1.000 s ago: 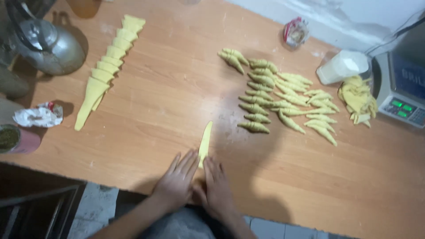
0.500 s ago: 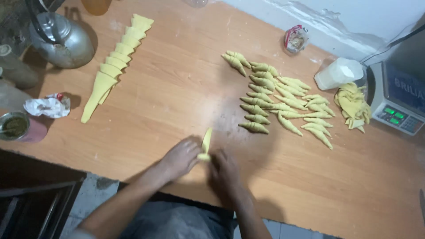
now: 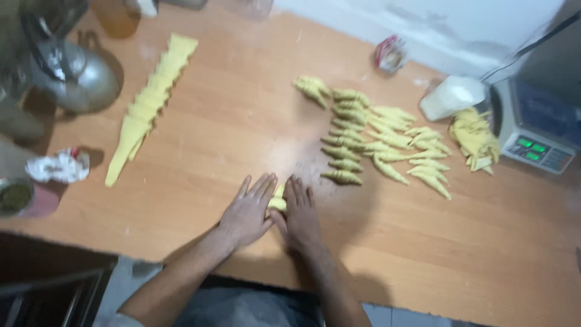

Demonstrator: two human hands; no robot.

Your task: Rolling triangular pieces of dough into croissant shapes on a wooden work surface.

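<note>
Head view: both hands (image 3: 275, 212), apart earlier, now lie flat together over the dough strip (image 3: 278, 201).

This looks like a small bakery kitchen. A big wooden table (image 3: 200, 139) fills the middle, rows of rolled dough pieces (image 3: 375, 142) lie right of centre, and a scale (image 3: 535, 130) sits upper right.

Wooden table (image 3: 200, 127). Row of overlapping yellow dough triangles (image 3: 148, 106) at left, near metal kettle (image 3: 75, 75). Cluster of rolled dough pieces (image 3: 378, 142) at centre-right. Digital scale (image 3: 538, 130) at right edge, dough scraps (image 3: 473, 136) just beside it. Crumpled wrapper (image 3: 59, 166) near left edge.
</note>
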